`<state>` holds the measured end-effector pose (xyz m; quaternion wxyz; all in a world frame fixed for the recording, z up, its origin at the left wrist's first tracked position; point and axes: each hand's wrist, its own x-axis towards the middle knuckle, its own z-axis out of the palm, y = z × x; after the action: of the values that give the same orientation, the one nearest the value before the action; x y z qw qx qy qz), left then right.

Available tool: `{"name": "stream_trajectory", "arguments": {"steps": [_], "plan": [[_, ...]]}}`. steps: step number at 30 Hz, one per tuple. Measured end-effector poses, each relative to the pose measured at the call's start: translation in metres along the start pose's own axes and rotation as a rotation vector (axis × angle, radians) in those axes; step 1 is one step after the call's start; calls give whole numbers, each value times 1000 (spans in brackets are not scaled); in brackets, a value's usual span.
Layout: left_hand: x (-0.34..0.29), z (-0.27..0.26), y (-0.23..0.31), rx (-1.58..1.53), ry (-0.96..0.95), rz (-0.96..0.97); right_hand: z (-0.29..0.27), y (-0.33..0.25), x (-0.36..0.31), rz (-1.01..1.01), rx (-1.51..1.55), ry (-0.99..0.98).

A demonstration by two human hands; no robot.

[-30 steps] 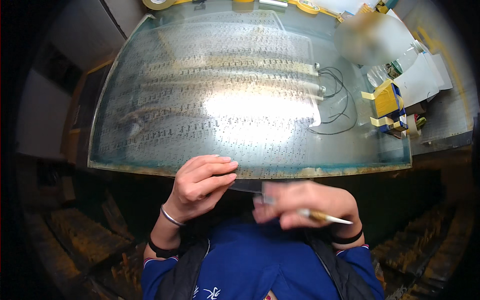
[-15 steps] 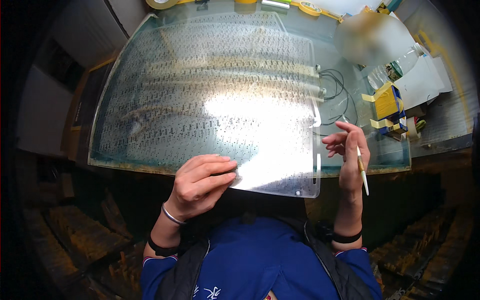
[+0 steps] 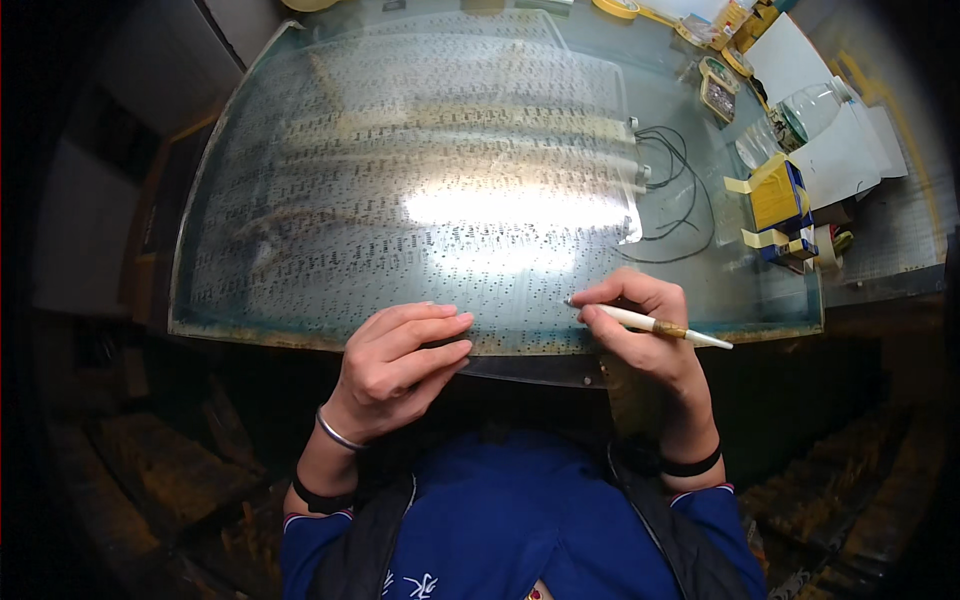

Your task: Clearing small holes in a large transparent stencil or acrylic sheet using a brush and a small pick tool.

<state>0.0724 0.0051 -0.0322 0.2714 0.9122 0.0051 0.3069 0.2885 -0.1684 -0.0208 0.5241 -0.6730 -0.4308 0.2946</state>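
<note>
Right hand [image 3: 650,354] grips a white pen-like tool [image 3: 630,318] near its front, pencil-style, presumably for tip control; tip contact unclear. Dotted clear sheet [image 3: 400,220] spreads beyond both hands' fingers. Left hand [image 3: 395,365]: fingers half-curled at its near edge, maybe steadying; can't tell if pinching. Glass tabletop [image 3: 765,300] underneath; blue-and-yellow box [image 3: 777,195] beyond right fingers; grey wall [image 3: 180,70] far beyond left fingers.
</note>
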Motion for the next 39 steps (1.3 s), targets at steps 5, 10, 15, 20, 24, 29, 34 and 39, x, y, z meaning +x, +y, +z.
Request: {"name": "stream_trajectory", "arguments": {"steps": [5, 10, 15, 20, 24, 29, 34, 39], "plan": [[2, 0, 0, 15, 7, 12, 3, -1, 0, 2, 27, 30], [1, -1, 0, 21, 7, 9, -1, 0, 2, -126, -84, -75], [1, -1, 0, 10, 3, 6, 3, 4, 1, -73, -27, 35], [1, 0, 0, -2, 1, 2, 4, -3, -1, 21, 57, 50], [1, 0, 0, 0, 2, -1, 0, 1, -1, -67, -14, -36], [0, 0, -1, -1, 5, 3, -14, -6, 0, 57, 152, -136], [2, 2, 0, -1, 11, 16, -13, -7, 24, -127, 163, 372], [0, 0, 0, 2, 14, 1, -3, -1, 19, -335, -419, 37]]}}
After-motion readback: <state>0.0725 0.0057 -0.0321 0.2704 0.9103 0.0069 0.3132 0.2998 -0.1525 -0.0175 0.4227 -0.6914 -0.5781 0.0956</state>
